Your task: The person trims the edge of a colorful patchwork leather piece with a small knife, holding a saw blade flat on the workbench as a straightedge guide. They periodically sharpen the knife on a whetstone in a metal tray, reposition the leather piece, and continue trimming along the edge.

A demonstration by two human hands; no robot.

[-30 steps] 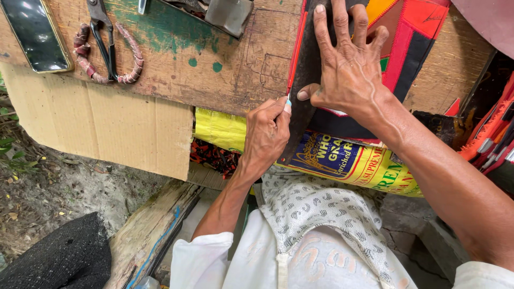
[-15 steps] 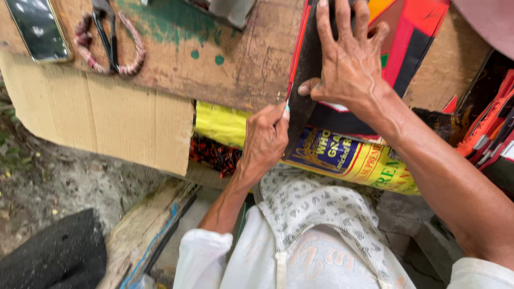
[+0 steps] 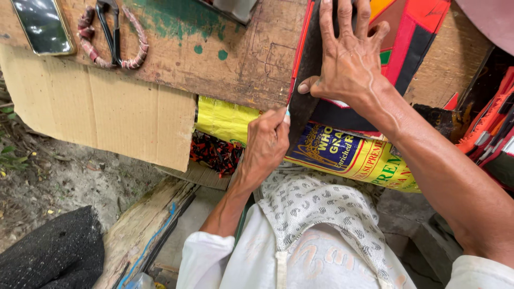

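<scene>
Slipped a little nearer the body since the earlier frame: left hand, now at the near edge of the bench. Right hand much as before, pressed on the work.

Largest first. Bench of worn wood with green paint stains, cardboard hanging off its front. Below the edge, a yellow sack, printed and crumpled. On the bench, under the right hand, a dark sheet with a red edge, overhanging toward the body and lying on more red, orange and black panels.

Right hand spread wide and flat, fingers fanned over the sheet, thumb near the red edge; pinning, not gripping. Left hand curled tight, fingers closed on a small blade, only the pale tip showing, set against the lower end of the red edge.

Farther left and well apart: scissors with cord-wrapped handles, then a phone lying flat.

Handling, as a judgement: sheet probably light and thin, flexible yet firm enough to hold a straight edge, likely to slide or buckle unless held flat. Best held as now, palm down beside the cut line, fingers kept clear of the blade. Blade small, sharp and easily lost in the fist; best pinched low, close to the tip.
</scene>
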